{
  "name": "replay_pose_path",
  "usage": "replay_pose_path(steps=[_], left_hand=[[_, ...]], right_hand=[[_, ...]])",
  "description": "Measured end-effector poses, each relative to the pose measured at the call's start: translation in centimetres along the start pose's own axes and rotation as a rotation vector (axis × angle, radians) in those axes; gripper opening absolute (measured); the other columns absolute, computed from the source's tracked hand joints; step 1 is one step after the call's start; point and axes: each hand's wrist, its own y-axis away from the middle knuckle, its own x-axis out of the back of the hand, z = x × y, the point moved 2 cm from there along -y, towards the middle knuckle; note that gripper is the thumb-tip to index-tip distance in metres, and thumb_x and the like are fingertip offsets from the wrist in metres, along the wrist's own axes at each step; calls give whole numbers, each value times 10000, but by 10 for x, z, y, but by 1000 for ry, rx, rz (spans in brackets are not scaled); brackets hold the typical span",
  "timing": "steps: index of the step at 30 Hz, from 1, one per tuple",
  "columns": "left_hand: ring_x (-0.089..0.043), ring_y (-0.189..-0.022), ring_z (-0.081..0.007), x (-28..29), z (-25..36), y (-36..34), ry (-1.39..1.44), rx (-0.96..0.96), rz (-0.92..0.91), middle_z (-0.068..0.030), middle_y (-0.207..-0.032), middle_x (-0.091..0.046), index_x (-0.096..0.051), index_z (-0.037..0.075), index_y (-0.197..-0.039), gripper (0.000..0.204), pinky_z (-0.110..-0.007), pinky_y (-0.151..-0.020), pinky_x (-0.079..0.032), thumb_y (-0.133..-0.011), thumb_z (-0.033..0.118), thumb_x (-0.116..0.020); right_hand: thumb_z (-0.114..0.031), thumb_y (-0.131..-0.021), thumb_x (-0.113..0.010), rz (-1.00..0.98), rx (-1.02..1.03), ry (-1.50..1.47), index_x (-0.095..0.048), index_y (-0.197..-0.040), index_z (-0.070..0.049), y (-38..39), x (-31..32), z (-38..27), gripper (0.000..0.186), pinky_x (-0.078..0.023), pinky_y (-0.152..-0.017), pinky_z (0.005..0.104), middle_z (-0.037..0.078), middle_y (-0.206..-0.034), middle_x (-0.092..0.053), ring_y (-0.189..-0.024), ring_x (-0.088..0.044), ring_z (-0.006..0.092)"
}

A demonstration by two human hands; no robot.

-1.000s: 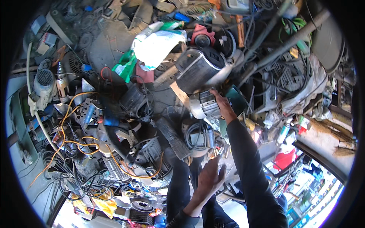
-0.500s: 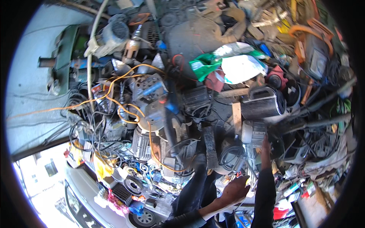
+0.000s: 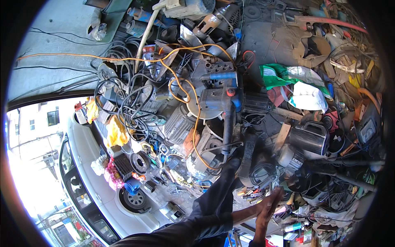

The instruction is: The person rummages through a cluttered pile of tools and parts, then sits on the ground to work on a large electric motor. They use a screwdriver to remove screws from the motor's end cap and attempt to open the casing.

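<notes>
My left hand (image 3: 266, 203) and my right hand (image 3: 263, 221) meet in front of me, palm against palm, their fingers stretched out and pointing away. I see nothing held between them, though the inner sides are hidden. Just beyond the fingertips is a small grey electric motor (image 3: 291, 159) with a pale end. A coil of dark cable (image 3: 262, 175) lies to its left. A wooden strip (image 3: 281, 138) and a black ribbed motor-like housing with a handle (image 3: 309, 138) lie farther off.
A blue-and-black power tool (image 3: 229, 103) stands among finned motors (image 3: 179, 123). An orange cord (image 3: 127, 59) and tangled black cables (image 3: 133, 109) cross the left side. A green-and-white sack (image 3: 308, 95) lies far right. A parked silver car (image 3: 92, 164) is at left.
My right hand has come back from the small motor and joined my left. The view has swung left, so the scrap sits farther right and more of the car shows.
</notes>
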Motion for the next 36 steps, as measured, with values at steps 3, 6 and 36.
replay_pose_path(steps=[3, 6, 36], left_hand=[[-421, -1457, -353, -3, 2, 6, 65, -7, -31, -254, -1565, -441, -318, 7, -1597, 674, -446, -1183, -369, -1115, 447, -489], [-359, -1494, -351, -7, 1, 12, 86, -25, -51, -240, -1604, -392, -286, 20, -1619, 702, -449, -1208, -335, -1117, 478, -462], [-709, -1105, -418, -25, -186, 157, -1435, 57, -486, -281, -1169, -716, -630, -54, -1268, 416, -448, -946, -553, -992, 254, -676]], right_hand=[[-381, -1154, -349, -48, 86, 231, -583, -1427, -15, -16, 24, 28, 513, -432, -1141, 483, 243, -1421, -580, -1341, -531, 439], [-364, -1142, -400, 109, -151, -57, -549, -1445, -14, -20, 56, 128, 486, -501, -1084, 433, 156, -1410, -615, -1257, -632, 277], [-216, -995, -621, 30, -573, -60, -751, -997, -42, 315, 42, 396, 218, -586, -684, 388, 115, -925, -754, -792, -766, 235]])
